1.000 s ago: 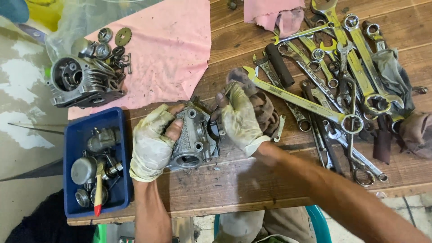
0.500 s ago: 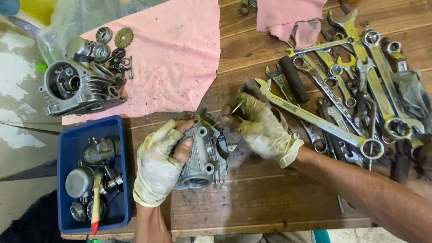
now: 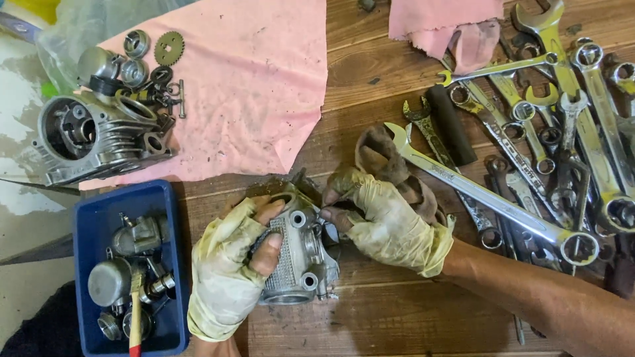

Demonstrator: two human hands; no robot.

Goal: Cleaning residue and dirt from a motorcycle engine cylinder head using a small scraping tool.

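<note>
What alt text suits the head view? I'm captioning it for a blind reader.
Two gloved hands, left hand and right hand, grip a finned metal engine part over a wooden table, with wrenches right, a blue tray of parts left.

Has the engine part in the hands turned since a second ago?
Yes. The engine part has rotated in the left hand: judged against the blue tray, its round opening now points toward the person's near table edge.

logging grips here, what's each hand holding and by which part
The left hand grips the finned engine casting by its left side. The right hand has its fingertips at the casting's upper right edge; whether they pinch something small cannot be told.
</note>
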